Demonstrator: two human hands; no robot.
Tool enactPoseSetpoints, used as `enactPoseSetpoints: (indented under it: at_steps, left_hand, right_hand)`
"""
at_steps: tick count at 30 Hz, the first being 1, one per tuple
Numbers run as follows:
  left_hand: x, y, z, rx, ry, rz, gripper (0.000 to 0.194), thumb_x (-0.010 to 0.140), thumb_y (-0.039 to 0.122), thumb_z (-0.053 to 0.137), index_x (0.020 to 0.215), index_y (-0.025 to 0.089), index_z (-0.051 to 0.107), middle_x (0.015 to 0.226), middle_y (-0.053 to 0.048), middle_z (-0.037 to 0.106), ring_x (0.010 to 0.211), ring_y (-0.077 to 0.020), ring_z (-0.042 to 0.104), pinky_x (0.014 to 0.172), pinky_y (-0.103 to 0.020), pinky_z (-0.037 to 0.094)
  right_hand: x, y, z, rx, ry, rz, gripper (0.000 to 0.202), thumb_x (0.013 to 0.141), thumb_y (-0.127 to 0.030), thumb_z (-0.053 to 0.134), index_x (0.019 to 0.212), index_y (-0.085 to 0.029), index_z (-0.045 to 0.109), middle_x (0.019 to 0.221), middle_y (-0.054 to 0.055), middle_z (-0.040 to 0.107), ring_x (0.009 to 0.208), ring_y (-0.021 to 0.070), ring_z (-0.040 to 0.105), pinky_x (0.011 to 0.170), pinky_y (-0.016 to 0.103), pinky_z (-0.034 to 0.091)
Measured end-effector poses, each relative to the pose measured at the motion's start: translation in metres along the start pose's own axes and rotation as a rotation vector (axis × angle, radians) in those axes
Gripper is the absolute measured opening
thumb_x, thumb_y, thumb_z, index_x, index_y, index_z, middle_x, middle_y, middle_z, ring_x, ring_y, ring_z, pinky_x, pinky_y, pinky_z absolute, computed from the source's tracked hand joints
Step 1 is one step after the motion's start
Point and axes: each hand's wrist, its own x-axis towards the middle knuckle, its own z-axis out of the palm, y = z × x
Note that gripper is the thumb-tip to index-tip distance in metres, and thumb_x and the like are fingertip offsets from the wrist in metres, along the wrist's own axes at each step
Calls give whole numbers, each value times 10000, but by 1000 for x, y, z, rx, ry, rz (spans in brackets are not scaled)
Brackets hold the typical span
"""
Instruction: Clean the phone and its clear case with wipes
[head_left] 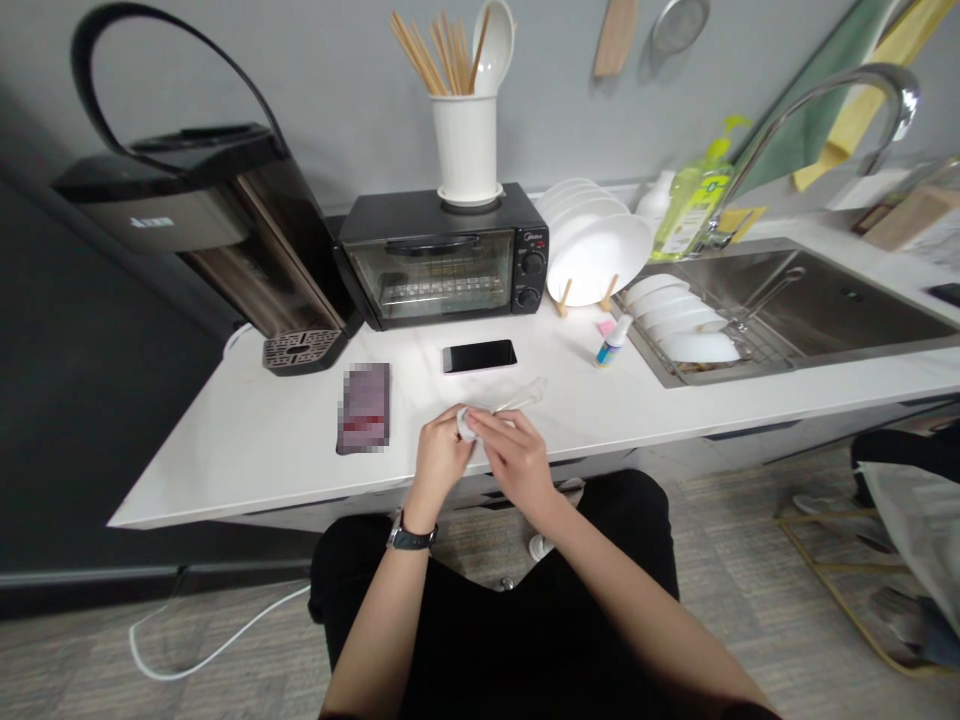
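Observation:
Close together at the counter's front edge, my left hand [442, 455] and my right hand [520, 460] both have their fingers closed on a small white item [466, 424]. Its kind cannot be made out, as the fingers cover part of it. A thin, clear, see-through thing [531, 392] sticks out just beyond my right fingers; whether it joins the white item is hidden. Behind the hands a phone [480, 356] lies with its dark screen up. Left of them is a blurred-out, purplish flat rectangular item [365, 408]. A small spray bottle [611, 345] stands to the right.
On the white counter [247, 470] stand a water dispenser [277, 260] and a toaster oven [442, 270] topped by a utensil holder [466, 145]. Plates [600, 255] stand in a rack beside the sink [810, 325], which holds bowls [679, 320]. Another person's leg [892, 455] shows at right.

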Motion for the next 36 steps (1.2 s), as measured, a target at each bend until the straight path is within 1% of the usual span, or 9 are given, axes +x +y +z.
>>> enactPoseSetpoints:
  at_steps: [4, 7, 10, 15, 19, 23, 27, 30, 36]
  left_hand:
    - [-1, 1, -2, -34, -10, -3, 298, 848, 19, 547, 985, 184, 755, 970, -61, 786, 880, -199, 736, 807, -286, 576]
    - [-1, 1, -2, -21, -14, 17, 225, 889, 44, 561, 917, 174, 743, 929, -60, 771, 831, -188, 724, 757, -273, 554]
    - [0, 0, -1, 4, -24, 31, 232, 963, 105, 574, 793, 175, 715, 853, -54, 736, 766, -171, 692, 708, -264, 519]
    - [1, -1, 0, -54, -52, 39, 205, 1048, 255, 595, 1010, 219, 793, 980, -46, 773, 871, -159, 720, 786, -250, 529]
    - [2, 1, 0, -61, -45, 25, 214, 1051, 277, 599, 1012, 221, 803, 948, -41, 770, 832, -155, 712, 754, -248, 527]
    - [3, 2, 0, -65, -52, 22, 214, 1044, 280, 600, 976, 215, 793, 948, -47, 768, 832, -159, 711, 745, -248, 526]
    - [1, 2, -2, -29, -24, 14, 223, 954, 117, 584, 802, 183, 733, 834, -47, 735, 752, -172, 687, 709, -264, 520]
    - [0, 2, -3, -78, -23, -10, 280, 852, 13, 539, 930, 180, 749, 920, -56, 774, 855, -193, 729, 781, -277, 545]
    - [2, 2, -3, -42, -40, 26, 231, 931, 76, 569, 778, 177, 709, 842, -46, 732, 753, -168, 685, 692, -259, 504]
  right_hand:
    - [-5, -9, 9, 34, -49, -2, 512, 1025, -75, 554, 1472, -309, 643, 1377, 40, 750, 1169, 236, 687, 991, 458, 638]
    - [-7, -2, 3, 22, -63, -22, 503, 1035, -74, 525, 1456, -316, 656, 1361, 34, 758, 1155, 231, 696, 983, 463, 641]
    - [-3, 11, -9, -5, -42, -31, 527, 1036, -57, 500, 1461, -330, 650, 1372, 33, 751, 1136, 224, 707, 945, 451, 647]
    - [11, 44, -38, -110, 83, 46, 518, 1022, -35, 479, 1413, -296, 697, 1354, 57, 760, 1114, 241, 697, 916, 459, 631]
    - [15, 59, -50, -177, 118, 109, 498, 1010, -40, 493, 1361, -295, 736, 1335, 51, 770, 1063, 257, 679, 896, 471, 627]
    - [8, 40, -34, -126, 116, 84, 530, 1014, -28, 494, 1419, -307, 693, 1350, 59, 762, 1122, 256, 690, 912, 471, 630]
    - [-1, 2, -5, -10, 13, 13, 604, 1008, -24, 519, 1518, -337, 597, 1388, 40, 743, 1152, 246, 689, 943, 456, 642]
    - [-5, -16, 8, 19, -29, 2, 603, 1007, -44, 549, 1534, -336, 580, 1406, 29, 733, 1140, 248, 676, 965, 453, 647]
    - [-6, 0, -5, 9, -18, 1, 612, 1007, -11, 509, 1511, -346, 602, 1398, 19, 737, 1142, 235, 681, 945, 440, 645]
